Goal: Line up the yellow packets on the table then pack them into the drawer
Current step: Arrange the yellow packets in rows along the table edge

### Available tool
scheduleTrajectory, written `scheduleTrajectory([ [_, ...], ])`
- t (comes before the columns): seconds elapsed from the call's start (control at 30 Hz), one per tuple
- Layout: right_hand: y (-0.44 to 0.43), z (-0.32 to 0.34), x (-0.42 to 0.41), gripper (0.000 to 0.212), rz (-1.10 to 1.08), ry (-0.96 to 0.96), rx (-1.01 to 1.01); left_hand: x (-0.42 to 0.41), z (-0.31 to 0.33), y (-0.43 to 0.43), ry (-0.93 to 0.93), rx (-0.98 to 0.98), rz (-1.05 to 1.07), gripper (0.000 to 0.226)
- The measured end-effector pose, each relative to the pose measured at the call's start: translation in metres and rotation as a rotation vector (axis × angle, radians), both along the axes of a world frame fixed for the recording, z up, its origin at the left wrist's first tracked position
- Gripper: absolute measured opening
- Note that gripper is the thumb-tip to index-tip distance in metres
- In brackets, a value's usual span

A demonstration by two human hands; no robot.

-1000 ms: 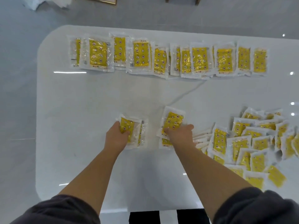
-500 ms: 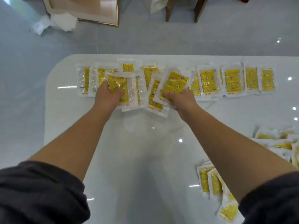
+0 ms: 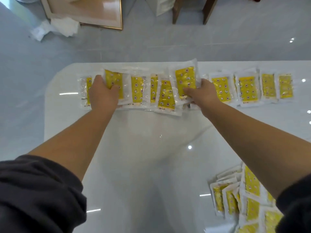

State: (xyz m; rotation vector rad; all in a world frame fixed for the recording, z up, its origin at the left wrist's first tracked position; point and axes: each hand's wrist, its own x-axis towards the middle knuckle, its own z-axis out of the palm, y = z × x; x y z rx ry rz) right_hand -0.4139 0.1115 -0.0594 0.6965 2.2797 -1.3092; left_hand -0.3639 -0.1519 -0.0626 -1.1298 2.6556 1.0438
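1. Change: a second ago both hands were well short of the row, each lifting packets off the table. Now both are at the row.
2. Left hand: fingers curled round the near edge of a packet at the row's left end. It partly covers the end packet there.
3. Right hand: thumb on top, pinching a second packet, which is tilted over the row's middle. I cannot tell whether either hand holds more than one.
4. Judgement: lining-up is in progress and these packets are about to join the row. They overlap their neighbours, so they likely need spreading. Packing has not started; the drawer is not in view.
5. Count, row: ten yellow faces, including the two in hand; overlaps may hide more.
6. Count, pile, well nearer than the row's right end: at least six faces. It is cut off by the frame edge and the right arm, so the total is unknown.
7. Hands: two. Rows: one.
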Motion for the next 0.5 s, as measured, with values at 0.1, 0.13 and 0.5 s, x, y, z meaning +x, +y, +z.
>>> scheduleTrajectory([
  [0.1, 0.026, 0.001, 0.002, 0.018, -0.058, -0.041, 0.05, 0.002, 0.003, -0.017, -0.001, 0.058, 0.07, 0.037],
  [0.13, 0.032, -0.001, 0.003, 0.018, -0.07, -0.057, 0.063, 0.002, 0.001, -0.02, -0.027, 0.057, 0.057, 0.042],
  [0.5, 0.02, 0.002, -0.003, 0.007, 0.037, 0.044, 0.095, 0.01, 0.005, 0.064, -0.036, -0.374, -0.879, 0.052],
])
